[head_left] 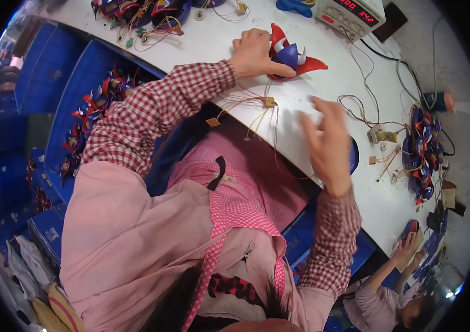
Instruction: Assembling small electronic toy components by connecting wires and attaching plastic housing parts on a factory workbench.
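Observation:
My left hand (pixel 252 55) grips a red and purple plastic toy part (pixel 287 56) with white horn shapes and red pointed wings, resting on the white table. Thin wires run from beneath it to a small yellow component (pixel 269 102) near the table's edge. More wires hang over that edge, one ending in a small brown square piece (pixel 213 122). My right hand (pixel 329 145) hovers above the table to the right, its fingers apart and slightly blurred, with nothing in them. Partly hidden behind it lies a dark blue rounded piece (pixel 353 156).
Similar wired toy parts (pixel 160 12) lie at the far left, others (pixel 423 149) at the right. A power supply (pixel 351 15) stands at the back, cables trailing from it. Blue bins (pixel 74 83) of parts sit at left. Another person's hand (pixel 407 249) holds a piece at lower right.

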`<control>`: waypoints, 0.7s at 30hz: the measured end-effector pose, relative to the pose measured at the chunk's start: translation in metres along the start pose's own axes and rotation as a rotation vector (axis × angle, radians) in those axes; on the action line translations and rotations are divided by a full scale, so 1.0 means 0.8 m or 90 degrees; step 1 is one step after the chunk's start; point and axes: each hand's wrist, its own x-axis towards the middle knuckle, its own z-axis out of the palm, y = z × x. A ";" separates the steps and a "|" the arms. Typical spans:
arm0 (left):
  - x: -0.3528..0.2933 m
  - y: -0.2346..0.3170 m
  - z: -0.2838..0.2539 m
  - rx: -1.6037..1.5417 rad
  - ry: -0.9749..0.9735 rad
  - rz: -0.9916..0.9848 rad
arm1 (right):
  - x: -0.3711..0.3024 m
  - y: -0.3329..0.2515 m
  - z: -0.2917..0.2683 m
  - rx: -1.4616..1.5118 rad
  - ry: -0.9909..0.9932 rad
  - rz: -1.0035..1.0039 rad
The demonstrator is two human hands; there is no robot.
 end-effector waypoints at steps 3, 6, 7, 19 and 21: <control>0.010 0.012 0.003 -0.065 -0.088 -0.063 | 0.026 0.001 0.056 -0.097 -0.040 -0.003; 0.007 0.015 -0.001 -0.066 -0.097 -0.062 | 0.043 -0.008 0.083 -0.157 -0.245 0.224; 0.007 0.017 -0.001 -0.067 -0.102 -0.059 | 0.043 -0.007 0.088 -0.163 -0.244 0.226; -0.040 0.046 -0.031 -0.915 -0.259 -0.203 | -0.023 0.014 0.040 0.415 0.050 0.308; -0.050 0.067 -0.032 -0.936 -0.293 -0.191 | -0.040 0.018 0.016 0.447 0.094 0.304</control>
